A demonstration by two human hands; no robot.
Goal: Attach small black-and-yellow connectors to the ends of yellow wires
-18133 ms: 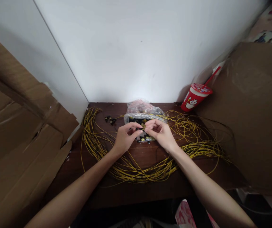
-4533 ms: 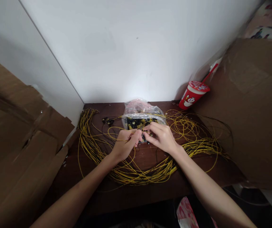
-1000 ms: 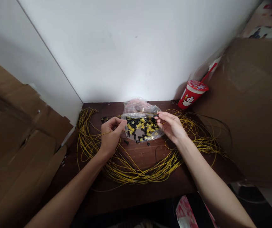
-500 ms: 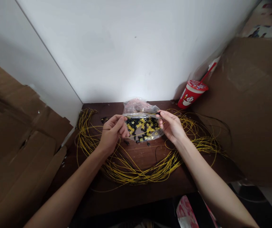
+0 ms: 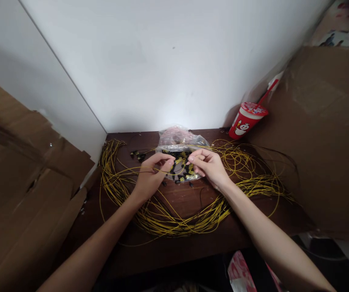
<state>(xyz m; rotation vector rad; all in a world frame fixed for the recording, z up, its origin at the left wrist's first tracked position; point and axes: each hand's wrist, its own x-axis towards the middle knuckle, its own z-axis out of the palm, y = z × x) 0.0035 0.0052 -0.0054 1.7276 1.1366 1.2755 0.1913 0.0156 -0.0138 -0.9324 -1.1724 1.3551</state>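
Yellow wire (image 5: 179, 169) pinched between left hand (image 5: 150, 175), right hand (image 5: 210, 167)

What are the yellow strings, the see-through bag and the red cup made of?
The yellow strings look like thin wires in smooth plastic coating: they hold springy loops. The left hand and right hand pinch one. The bag seems soft clear plastic: crinkled, shiny, showing small black and yellow pieces inside. The red cup may be glossy paper or plastic; its straw looks plastic.
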